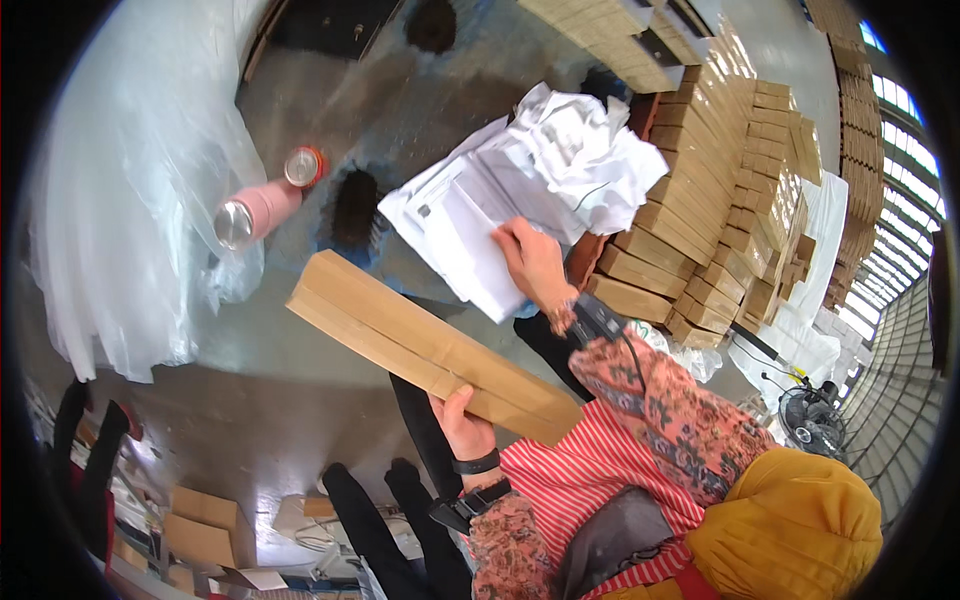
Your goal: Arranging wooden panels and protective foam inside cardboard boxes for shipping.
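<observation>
Over the grey bench (325,115) lie white papers (455,225); the right hand (536,264) touches them, closure unclear, seemingly picking one. The left hand (466,430) clamps a cardboard strip (425,340). Separating one paper calls for light pinching.

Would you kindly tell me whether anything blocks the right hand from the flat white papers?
Nothing visible does: the right hand appears to touch the flat white papers, with the crumpled paper beyond; the left hand holds the cardboard aside.
</observation>
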`<state>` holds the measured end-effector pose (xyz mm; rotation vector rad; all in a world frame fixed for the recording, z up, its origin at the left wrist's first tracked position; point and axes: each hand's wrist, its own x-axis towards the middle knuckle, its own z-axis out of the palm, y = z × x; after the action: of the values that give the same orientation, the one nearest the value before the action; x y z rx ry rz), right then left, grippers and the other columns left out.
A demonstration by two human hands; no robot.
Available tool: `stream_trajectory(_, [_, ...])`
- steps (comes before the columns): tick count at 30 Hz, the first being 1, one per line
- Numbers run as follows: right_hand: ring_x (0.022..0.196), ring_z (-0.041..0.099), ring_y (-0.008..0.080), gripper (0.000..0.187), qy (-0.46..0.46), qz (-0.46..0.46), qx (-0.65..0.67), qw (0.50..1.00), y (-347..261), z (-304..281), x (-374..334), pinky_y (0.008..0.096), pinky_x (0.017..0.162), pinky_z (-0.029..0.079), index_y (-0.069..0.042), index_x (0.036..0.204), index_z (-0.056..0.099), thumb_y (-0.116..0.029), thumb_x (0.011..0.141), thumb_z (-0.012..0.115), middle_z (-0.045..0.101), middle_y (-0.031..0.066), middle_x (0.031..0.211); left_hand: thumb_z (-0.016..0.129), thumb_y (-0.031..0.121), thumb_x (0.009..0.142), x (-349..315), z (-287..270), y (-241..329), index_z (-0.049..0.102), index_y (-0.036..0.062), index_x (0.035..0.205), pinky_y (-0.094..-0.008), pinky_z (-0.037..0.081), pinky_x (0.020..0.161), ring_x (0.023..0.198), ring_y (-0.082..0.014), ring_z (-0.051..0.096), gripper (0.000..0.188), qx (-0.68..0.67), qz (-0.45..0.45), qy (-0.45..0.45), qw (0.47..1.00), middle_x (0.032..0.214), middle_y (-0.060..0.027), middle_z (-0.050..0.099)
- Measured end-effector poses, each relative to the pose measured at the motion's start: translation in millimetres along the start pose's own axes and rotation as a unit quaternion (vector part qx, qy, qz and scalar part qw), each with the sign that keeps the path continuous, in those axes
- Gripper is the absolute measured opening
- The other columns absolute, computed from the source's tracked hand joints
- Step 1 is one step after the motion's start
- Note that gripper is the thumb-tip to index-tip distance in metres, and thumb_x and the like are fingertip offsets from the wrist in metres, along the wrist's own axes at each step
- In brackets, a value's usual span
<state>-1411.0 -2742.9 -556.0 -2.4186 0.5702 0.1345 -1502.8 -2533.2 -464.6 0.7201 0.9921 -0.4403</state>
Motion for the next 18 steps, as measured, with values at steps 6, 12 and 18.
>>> stream_trajectory(6, [0.077,0.065,0.0354,0.02,-0.145,-0.068,0.049,0.986,-100,-134,-78,0.0413,0.063,0.052,-0.006,0.096,0.066,-0.027,0.096,0.066,0.067,0.0138,0.088,0.062,0.027,0.075,-59,29,6,0.041,-0.0005,0.148,-0.0525,0.05,0.102,0.123,-0.0405,0.057,0.081,-0.147,-0.068,-0.142,0.977,0.143,-0.0217,0.053])
stream_trajectory(12, [0.102,0.059,0.0312,0.022,-0.279,-0.162,0.26,0.91,-149,-218,-140,0.0412,0.09,0.049,-0.005,0.11,0.065,-0.018,0.092,0.067,0.067,0.0106,0.11,0.061,0.03,0.072,-152,8,33,0.053,-0.0015,0.137,-0.0494,0.055,0.094,0.104,-0.0389,0.067,0.072,-0.226,-0.036,-0.192,0.954,0.121,-0.0197,0.067])
stream_trajectory(18, [0.11,0.059,0.0305,0.061,-0.065,-0.235,0.038,0.969,-233,-294,-104,0.0387,0.092,0.048,-0.006,0.134,0.055,-0.019,0.08,0.078,0.065,0.0109,0.123,0.06,0.028,0.072,-190,21,69,0.058,-0.0012,0.131,-0.0559,0.055,0.089,0.096,-0.0392,0.07,0.065,-0.254,-0.004,-0.221,0.942,0.114,-0.0186,0.07])
